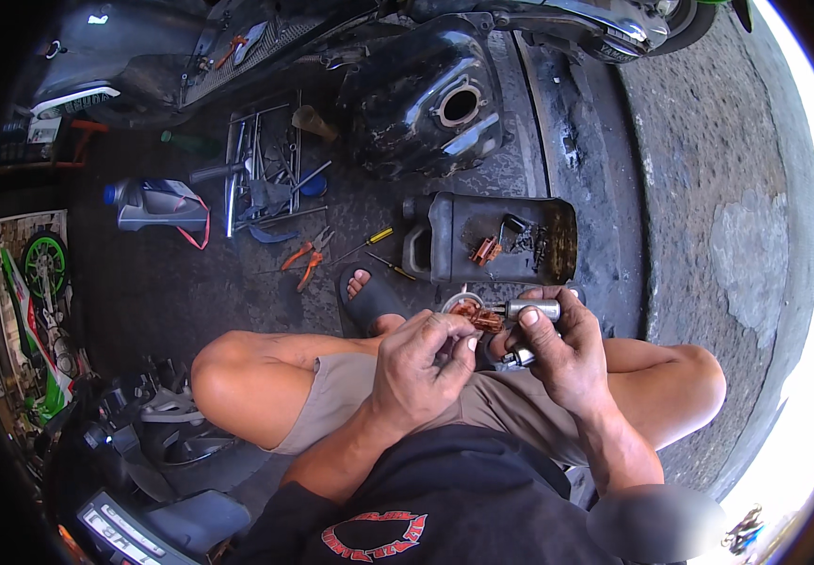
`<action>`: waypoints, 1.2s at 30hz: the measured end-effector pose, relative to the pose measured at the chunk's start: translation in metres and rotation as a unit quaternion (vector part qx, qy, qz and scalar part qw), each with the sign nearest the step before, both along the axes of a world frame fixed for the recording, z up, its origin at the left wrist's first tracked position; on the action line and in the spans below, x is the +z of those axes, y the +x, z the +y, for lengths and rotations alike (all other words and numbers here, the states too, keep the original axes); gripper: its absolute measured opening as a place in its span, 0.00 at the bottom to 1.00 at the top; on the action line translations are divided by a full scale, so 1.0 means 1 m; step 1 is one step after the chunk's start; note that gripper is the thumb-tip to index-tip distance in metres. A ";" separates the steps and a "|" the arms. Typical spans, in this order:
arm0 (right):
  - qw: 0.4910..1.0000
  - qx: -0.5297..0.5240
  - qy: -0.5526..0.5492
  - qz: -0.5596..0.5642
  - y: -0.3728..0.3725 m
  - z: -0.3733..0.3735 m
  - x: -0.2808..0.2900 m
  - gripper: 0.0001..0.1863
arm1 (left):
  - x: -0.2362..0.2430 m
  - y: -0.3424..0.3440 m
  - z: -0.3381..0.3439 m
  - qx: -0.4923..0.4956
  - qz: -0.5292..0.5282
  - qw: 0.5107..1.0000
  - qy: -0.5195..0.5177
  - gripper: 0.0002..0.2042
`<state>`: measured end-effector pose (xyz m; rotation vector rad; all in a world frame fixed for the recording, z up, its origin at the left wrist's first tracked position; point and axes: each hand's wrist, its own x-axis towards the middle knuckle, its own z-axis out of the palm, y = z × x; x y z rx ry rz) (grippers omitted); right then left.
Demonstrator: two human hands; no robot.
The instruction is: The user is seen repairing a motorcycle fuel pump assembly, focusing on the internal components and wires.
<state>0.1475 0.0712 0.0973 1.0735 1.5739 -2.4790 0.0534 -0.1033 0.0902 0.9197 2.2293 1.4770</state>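
My left hand [423,363] is closed in a pinch, its fingertips at a small orange-brown ribbed part [489,322]. A silver metal cylinder [536,310], much like a small motor or pump, is gripped between the thumb and fingers of my right hand [565,356]. One end of that cylinder points at the orange-brown part; whether they are joined I cannot tell. Under the right thumb a second shiny metal piece [520,358] shows, partly hidden. Just beyond my left fingertips is a pale round rim [464,303] with reddish-brown stuff inside.
A cut-open black jug [432,240] lies ahead, holding another orange-brown part [486,250] and small hardware. To its left are a screwdriver [369,242], orange-handled pliers [307,256], a tool tray [265,169] and a grey bottle [157,207]. Beyond sits a black fuel tank [421,99].
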 end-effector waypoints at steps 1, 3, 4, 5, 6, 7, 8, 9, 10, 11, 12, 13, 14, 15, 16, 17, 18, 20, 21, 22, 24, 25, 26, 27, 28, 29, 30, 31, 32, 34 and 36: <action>1.000 0.021 -0.009 0.009 0.001 0.001 0.000 0.16 | -0.001 -0.001 -0.002 -0.003 -0.013 1.000 0.002 0.09; 0.999 0.044 -0.019 0.020 -0.001 0.002 0.002 0.16 | -0.002 -0.003 -0.004 -0.009 -0.037 0.999 0.007 0.10; 0.999 0.045 -0.023 0.016 -0.002 0.003 0.006 0.16 | -0.002 -0.003 -0.004 -0.008 -0.037 0.999 0.007 0.10; 0.999 0.046 -0.027 0.011 -0.004 0.003 0.009 0.17 | -0.002 -0.003 -0.004 -0.002 -0.016 1.000 0.015 0.10; 0.998 0.047 -0.027 0.012 -0.004 0.004 0.010 0.17 | -0.002 -0.002 -0.004 0.004 0.004 1.000 0.024 0.11; 0.998 0.052 -0.029 0.001 -0.004 0.005 0.011 0.17 | -0.002 -0.002 -0.004 0.005 0.004 1.000 0.024 0.11; 0.998 0.056 -0.030 -0.009 -0.004 0.006 0.012 0.18 | -0.003 -0.001 -0.005 0.009 0.024 0.999 0.024 0.11; 0.998 0.057 -0.030 -0.008 -0.004 0.005 0.011 0.18 | -0.003 0.000 -0.006 0.013 0.045 0.999 0.023 0.11; 0.998 0.052 -0.036 -0.001 -0.003 0.005 0.010 0.18 | -0.003 0.000 -0.005 0.014 0.045 0.999 0.024 0.11; 0.998 0.046 -0.042 0.006 -0.003 0.004 0.010 0.19 | -0.004 0.001 -0.005 0.022 0.063 0.997 0.026 0.11; 0.998 0.047 -0.042 0.007 -0.003 0.003 0.010 0.19 | -0.004 0.001 -0.006 0.029 0.080 0.996 0.028 0.11; 0.998 0.040 -0.050 0.009 -0.003 0.003 0.010 0.19 | -0.003 0.002 -0.006 0.030 0.080 0.996 0.028 0.11; 0.998 0.034 -0.057 0.011 -0.004 0.002 0.010 0.19 | -0.003 0.001 -0.006 0.025 0.088 0.996 0.023 0.11; 0.998 0.033 -0.056 0.012 -0.004 0.000 0.009 0.19 | -0.003 0.001 -0.006 0.020 0.095 0.995 0.018 0.11; 0.999 0.031 -0.029 0.012 -0.004 -0.002 0.007 0.20 | -0.002 0.001 -0.005 0.019 0.096 0.995 0.018 0.11; 0.999 0.029 -0.003 0.013 -0.004 -0.004 0.007 0.21 | -0.001 0.000 -0.003 0.017 0.111 0.993 0.020 0.11; 1.000 0.028 -0.003 0.014 -0.004 -0.004 0.006 0.21 | -0.001 0.000 -0.002 0.015 0.127 0.992 0.022 0.11; 1.000 0.020 -0.012 0.021 -0.004 -0.005 0.006 0.21 | -0.001 0.001 0.001 0.022 0.140 0.990 0.025 0.11; 1.000 0.019 -0.012 0.022 -0.004 -0.005 0.007 0.21 | -0.001 0.002 0.001 0.030 0.153 0.987 0.028 0.10; 0.999 0.027 -0.022 0.016 -0.004 -0.003 0.009 0.20 | -0.003 0.003 0.002 0.029 0.154 0.987 0.028 0.10; 0.999 0.034 -0.032 0.010 -0.003 -0.002 0.009 0.19 | -0.007 0.005 0.002 0.049 0.151 0.987 0.033 0.10; 0.999 0.034 -0.034 0.011 -0.003 -0.003 0.009 0.19 | -0.007 0.006 0.003 0.048 0.152 0.987 0.033 0.10; 0.999 0.035 -0.037 0.013 -0.002 -0.003 0.008 0.19 | -0.007 0.006 0.003 0.048 0.154 0.986 0.031 0.09; 0.999 0.035 -0.038 0.014 -0.002 -0.003 0.008 0.19 | -0.007 0.006 0.004 0.048 0.156 0.986 0.028 0.09; 0.999 0.036 -0.038 0.013 -0.002 -0.003 0.008 0.19 | -0.007 0.006 0.004 0.048 0.156 0.986 0.028 0.09; 0.999 0.037 -0.038 0.012 -0.002 -0.003 0.008 0.19 | -0.007 0.006 0.004 0.043 0.160 0.986 0.028 0.09; 0.999 0.036 -0.039 0.013 -0.001 -0.004 0.007 0.19 | -0.007 0.005 0.004 0.039 0.164 0.985 0.029 0.09; 0.999 0.033 -0.029 0.015 -0.001 -0.005 0.006 0.19 | -0.007 0.005 0.005 0.038 0.164 0.985 0.029 0.09; 0.999 0.030 -0.020 0.017 -0.001 -0.006 0.005 0.20 | -0.007 0.005 0.005 0.033 0.165 0.985 0.033 0.09; 0.999 0.026 -0.019 0.022 0.000 -0.007 0.004 0.20 | -0.007 0.005 0.006 0.028 0.166 0.985 0.037 0.08; 0.999 0.023 -0.017 0.026 0.000 -0.006 0.005 0.20 | -0.008 0.006 0.005 0.029 0.144 0.988 0.039 0.08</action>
